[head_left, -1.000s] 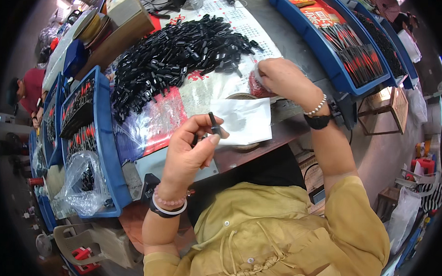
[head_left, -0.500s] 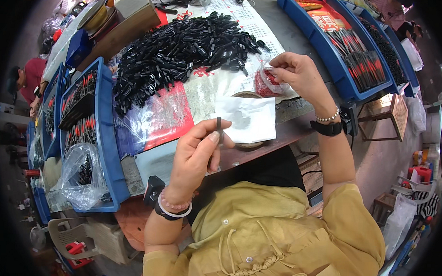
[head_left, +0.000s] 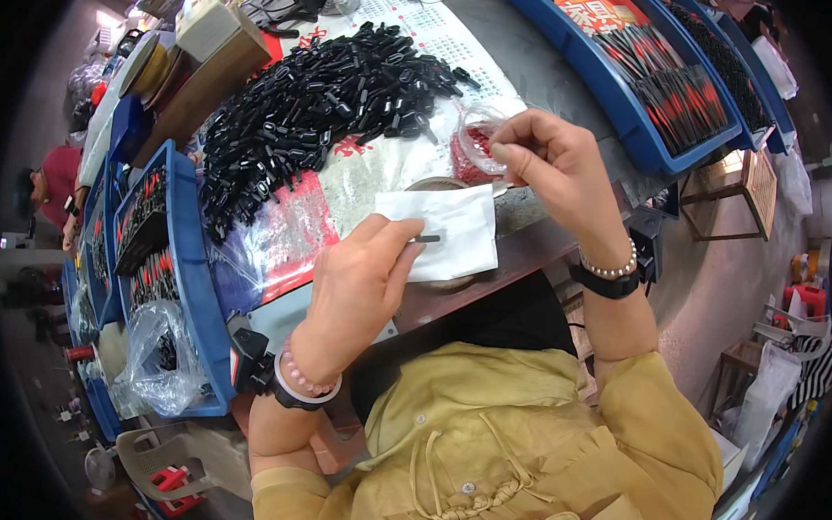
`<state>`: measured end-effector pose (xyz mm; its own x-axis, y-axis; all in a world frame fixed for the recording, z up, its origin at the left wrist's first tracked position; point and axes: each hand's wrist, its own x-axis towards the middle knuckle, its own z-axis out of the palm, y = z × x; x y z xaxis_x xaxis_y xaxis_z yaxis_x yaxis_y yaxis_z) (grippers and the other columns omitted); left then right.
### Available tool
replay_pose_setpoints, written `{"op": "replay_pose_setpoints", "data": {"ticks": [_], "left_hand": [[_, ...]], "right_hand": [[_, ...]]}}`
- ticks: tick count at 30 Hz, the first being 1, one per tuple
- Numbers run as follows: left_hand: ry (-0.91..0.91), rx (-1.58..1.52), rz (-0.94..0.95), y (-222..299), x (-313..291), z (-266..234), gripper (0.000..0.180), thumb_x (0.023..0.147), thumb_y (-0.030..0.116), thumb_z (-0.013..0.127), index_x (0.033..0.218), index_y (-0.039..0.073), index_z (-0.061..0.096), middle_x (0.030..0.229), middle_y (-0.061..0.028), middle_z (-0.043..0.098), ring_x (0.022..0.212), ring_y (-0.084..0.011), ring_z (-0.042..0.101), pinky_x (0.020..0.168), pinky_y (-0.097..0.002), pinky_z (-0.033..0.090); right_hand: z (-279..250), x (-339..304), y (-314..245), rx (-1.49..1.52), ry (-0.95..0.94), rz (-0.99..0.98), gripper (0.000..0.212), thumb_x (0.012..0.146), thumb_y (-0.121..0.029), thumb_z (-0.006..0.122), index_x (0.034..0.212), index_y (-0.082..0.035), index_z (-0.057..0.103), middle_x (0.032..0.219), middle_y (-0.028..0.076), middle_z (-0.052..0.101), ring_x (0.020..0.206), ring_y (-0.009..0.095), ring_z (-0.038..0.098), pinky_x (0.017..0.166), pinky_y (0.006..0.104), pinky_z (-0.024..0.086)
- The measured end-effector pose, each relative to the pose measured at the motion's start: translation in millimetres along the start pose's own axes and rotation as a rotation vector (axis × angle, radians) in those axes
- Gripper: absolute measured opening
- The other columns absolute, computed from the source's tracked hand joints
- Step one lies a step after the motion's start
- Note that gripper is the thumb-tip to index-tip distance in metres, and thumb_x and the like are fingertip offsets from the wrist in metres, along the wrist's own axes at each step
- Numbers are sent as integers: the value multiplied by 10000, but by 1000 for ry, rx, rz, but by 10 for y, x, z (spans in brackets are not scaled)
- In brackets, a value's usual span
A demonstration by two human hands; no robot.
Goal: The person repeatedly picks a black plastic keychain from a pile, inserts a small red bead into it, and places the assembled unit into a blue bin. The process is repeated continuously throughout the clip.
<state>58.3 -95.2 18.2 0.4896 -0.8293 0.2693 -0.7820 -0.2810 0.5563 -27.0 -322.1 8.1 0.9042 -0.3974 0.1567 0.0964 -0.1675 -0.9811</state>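
Note:
My left hand (head_left: 353, 281) pinches a small dark strip-like part (head_left: 428, 238) between thumb and fingertips. It lies level just above a white paper sheet (head_left: 465, 216), which rests over a round object (head_left: 437, 184) whose rim shows behind it. My right hand (head_left: 558, 169) is closed in a pinch beside an open clear plastic bag (head_left: 477, 121). Tiny red pieces (head_left: 469, 161) fill that bag's lower part. What the right fingertips hold, if anything, is too small to make out. Beyond both hands spreads a large heap of glossy black parts (head_left: 320, 110).
Blue trays (head_left: 191, 280) with black-and-red parts and a crumpled clear bag (head_left: 161, 356) stand at the left. Another blue tray (head_left: 614, 106) holds similar parts at the far right. A wooden box (head_left: 198, 78) sits far left; a co-worker (head_left: 57, 188) is beyond.
My left hand has turned the dark part from upright to level and brought it over the paper. My right hand has moved slightly nearer, its fingers now apart from most of the bag.

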Motion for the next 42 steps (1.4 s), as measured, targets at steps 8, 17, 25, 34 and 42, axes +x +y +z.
{"op": "replay_pose_setpoints", "data": {"ticks": [8, 17, 25, 34, 42], "left_hand": [[-238, 453, 136, 41, 140, 24, 166, 766, 39, 588, 930, 69, 599, 848, -77, 529, 635, -231, 635, 497, -343, 493], [-99, 314, 160, 62, 131, -21, 210, 773, 37, 655, 977, 43, 604, 821, -100, 585, 630, -181, 626, 501, -314, 477], [98, -845, -623, 253, -291, -72, 169, 948, 72, 575, 1090, -17, 602, 870, -36, 682, 601, -2, 481, 517, -161, 356], [257, -976, -635, 272, -602, 83, 154, 950, 88, 586, 1057, -21, 588, 837, -22, 670, 610, 7, 476, 510, -150, 349], [431, -1066, -614, 350, -735, 162, 138, 958, 77, 561, 1050, -25, 577, 831, -25, 665, 596, 3, 471, 522, -147, 353]], "right_hand": [[-35, -215, -54, 63, -24, 87, 109, 867, -75, 629, 899, 28, 643, 749, 30, 639, 652, 80, 589, 592, 225, 472], [28, -294, -87, 205, -36, 135, 107, 870, -60, 641, 924, 31, 626, 799, 40, 641, 685, 78, 608, 618, 225, 498], [542, -425, -3, 457, -88, 264, 100, 926, -84, 606, 960, 9, 608, 847, 33, 637, 718, 71, 587, 652, 213, 489], [822, -587, -71, 593, -172, 334, 153, 955, -83, 573, 1012, 57, 597, 926, 72, 647, 780, 97, 627, 727, 240, 548], [946, -757, -130, 594, -130, 224, 108, 923, 36, 567, 1021, 67, 601, 984, 114, 648, 834, 126, 645, 717, 270, 567]]}}
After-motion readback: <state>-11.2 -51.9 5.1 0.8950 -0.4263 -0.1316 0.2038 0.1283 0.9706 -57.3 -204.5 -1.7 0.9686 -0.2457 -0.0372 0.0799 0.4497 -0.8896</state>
